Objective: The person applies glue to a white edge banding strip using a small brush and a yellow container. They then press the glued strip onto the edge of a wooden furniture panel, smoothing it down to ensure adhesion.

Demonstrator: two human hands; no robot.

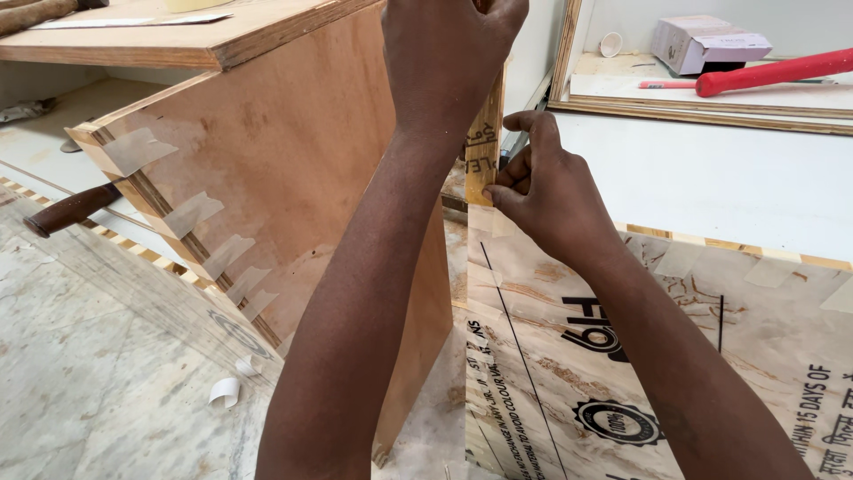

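My left hand (449,53) reaches up and grips the top of an upright plywood edge strip (484,147) at the centre. My right hand (542,191) pinches the lower part of that same strip with thumb and fingers, where it meets a printed plywood panel (622,356) lying at the lower right. A brown plywood board (284,151) stands tilted to the left of my arms, with several pieces of clear tape (195,213) along its striped edge.
A red-handled tool (773,71) and a small cardboard box (702,40) lie on a white shelf at the top right. A dark wooden handle (67,212) sticks out at the left. Curled white scraps (224,391) lie on the marble floor.
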